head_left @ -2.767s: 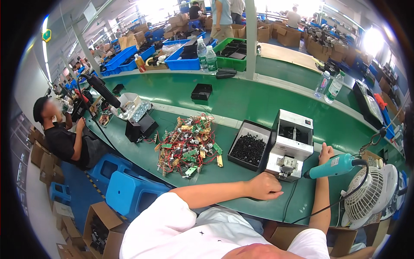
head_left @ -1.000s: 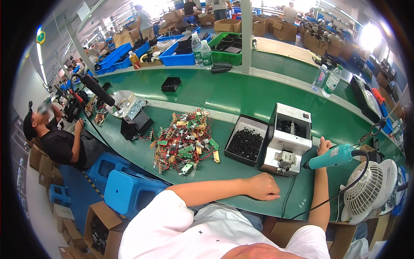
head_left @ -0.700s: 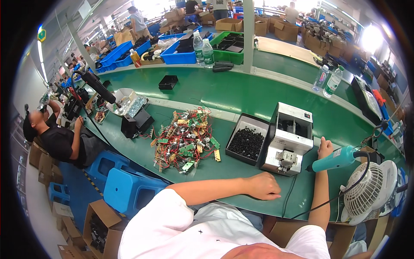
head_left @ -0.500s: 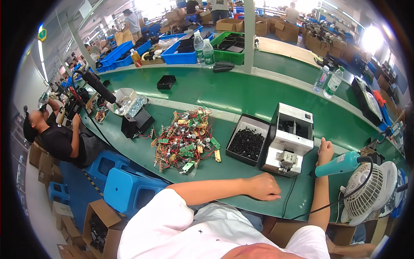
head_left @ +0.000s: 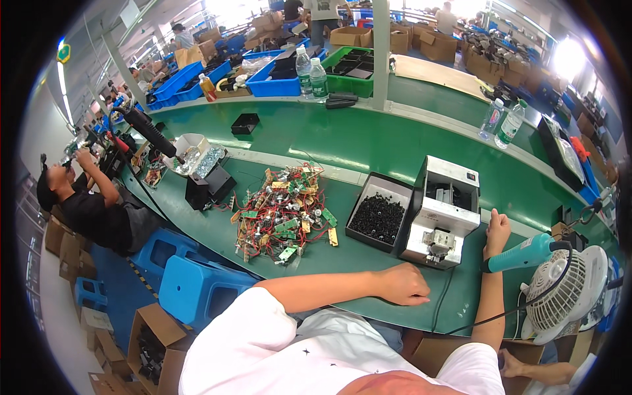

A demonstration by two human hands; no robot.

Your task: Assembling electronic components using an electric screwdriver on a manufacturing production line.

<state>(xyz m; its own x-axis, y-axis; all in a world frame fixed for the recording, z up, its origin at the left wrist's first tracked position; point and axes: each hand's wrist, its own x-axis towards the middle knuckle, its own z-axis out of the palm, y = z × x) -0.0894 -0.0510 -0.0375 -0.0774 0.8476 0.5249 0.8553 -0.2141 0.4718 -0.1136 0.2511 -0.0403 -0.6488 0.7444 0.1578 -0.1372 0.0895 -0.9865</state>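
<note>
My left hand (head_left: 403, 284) lies in a fist at the near edge of the green table, its forearm stretched across in front of me. Beside the right side of a white and black screw-feeder-like machine (head_left: 431, 220), my right hand (head_left: 498, 232) rests with fingers curled and nothing seen in it. A teal electric screwdriver (head_left: 523, 253) hangs over my right forearm. Left of the machine, a black tray (head_left: 355, 230) holds many small black parts. Further left lies a heap of small circuit boards with red wires (head_left: 286, 214).
A white fan (head_left: 566, 289) stands at the right. Black boxes (head_left: 210, 187) sit left of the heap, near another hanging screwdriver (head_left: 151, 131). Plastic bottles (head_left: 510, 125) and blue bins (head_left: 273, 82) line the back. Another person's hand (head_left: 510, 364) shows at lower right.
My hands have hardly moved. The teal screwdriver has swung slightly right and down. At the left, a co-worker's arm has risen toward their head; the other person's hand at lower right shows more.
</note>
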